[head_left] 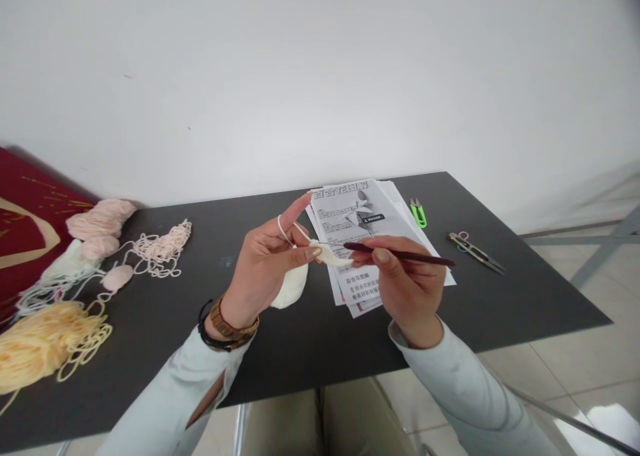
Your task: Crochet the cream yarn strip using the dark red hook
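Note:
My left hand (pixel 267 259) pinches a small cream crochet piece (pixel 327 254) between thumb and fingers, with white yarn looped round its raised index finger. My right hand (pixel 407 276) grips a dark red crochet hook (pixel 405 255) like a pencil, its tip at the cream piece. A larger cream crocheted piece (pixel 293 286) lies on the black table (pixel 300 343) under my left hand. Both hands hover above the table near a stack of printed instruction sheets (pixel 363 226).
Loose yellow yarn (pixel 45 343), pink yarn (pixel 163 246) and pale pink crocheted pieces (pixel 100 223) lie at the left. Green snips (pixel 419 213) and metal thread scissors (pixel 475 251) lie at the right. A dark red cloth (pixel 25 223) lies at the far left.

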`<action>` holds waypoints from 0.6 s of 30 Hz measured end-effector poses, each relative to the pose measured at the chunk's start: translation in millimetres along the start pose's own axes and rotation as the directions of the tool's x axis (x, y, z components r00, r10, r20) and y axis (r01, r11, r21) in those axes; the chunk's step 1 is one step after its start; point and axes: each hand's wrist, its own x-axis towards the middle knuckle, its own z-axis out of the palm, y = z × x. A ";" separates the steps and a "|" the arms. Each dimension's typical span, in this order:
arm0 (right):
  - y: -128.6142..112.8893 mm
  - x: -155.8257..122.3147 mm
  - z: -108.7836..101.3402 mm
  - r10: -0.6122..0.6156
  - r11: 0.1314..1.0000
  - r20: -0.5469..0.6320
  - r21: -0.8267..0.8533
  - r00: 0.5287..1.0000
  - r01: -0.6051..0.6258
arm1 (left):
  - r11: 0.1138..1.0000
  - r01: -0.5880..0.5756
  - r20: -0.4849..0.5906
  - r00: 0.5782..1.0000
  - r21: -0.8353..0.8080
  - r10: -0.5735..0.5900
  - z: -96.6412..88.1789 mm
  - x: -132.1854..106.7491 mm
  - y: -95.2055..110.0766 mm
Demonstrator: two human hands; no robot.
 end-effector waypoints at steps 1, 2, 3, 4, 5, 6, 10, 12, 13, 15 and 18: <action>-0.6 0.3 0.4 -0.016 1.000 0.002 -0.021 1.000 0.016 | 0.997 -0.014 -0.002 1.000 0.072 0.014 -0.7 -0.1 0.0; -1.1 0.5 0.9 -0.034 0.999 0.008 -0.038 0.999 0.035 | 0.986 -0.037 -0.003 0.999 0.163 0.038 -1.2 -0.5 -0.4; -1.6 0.5 1.2 -0.053 0.997 0.021 -0.054 0.998 0.054 | 0.962 -0.069 -0.002 0.997 0.265 0.072 -1.6 -1.2 -1.1; -1.9 0.3 1.4 -0.068 0.995 0.036 -0.073 0.997 0.071 | 0.924 -0.101 0.003 0.994 0.368 0.107 -1.8 -2.1 -2.0; -2.1 0.0 1.5 -0.079 0.992 0.052 -0.093 0.996 0.084 | 0.878 -0.133 0.011 0.989 0.459 0.145 -1.8 -3.3 -2.9; -2.1 -0.5 1.5 -0.086 0.989 0.064 -0.117 0.994 0.093 | 0.832 -0.162 0.017 0.983 0.531 0.181 -1.5 -4.6 -3.7; -1.2 -2.2 1.5 -0.105 0.978 0.071 -0.176 0.992 0.116 | 0.723 -0.219 -0.001 0.957 0.656 0.291 2.1 -9.4 -3.7; -0.5 -2.7 1.9 -0.119 0.976 0.077 -0.176 0.990 0.131 | 0.698 -0.225 -0.015 0.948 0.680 0.319 4.5 -10.6 -2.3; -0.2 -2.9 2.2 -0.123 0.974 0.086 -0.178 0.989 0.137 | 0.695 -0.223 -0.021 0.946 0.684 0.324 5.3 -10.5 -1.7; 0.6 -3.1 2.4 -0.121 0.971 0.103 -0.197 0.987 0.139 | 0.738 -0.189 -0.054 0.955 0.648 0.291 5.9 -9.1 -0.8; 1.5 -2.0 1.2 -0.130 0.959 0.118 -0.236 0.985 0.155 | 0.896 -0.053 -0.117 0.986 0.442 0.116 4.3 -4.4 0.2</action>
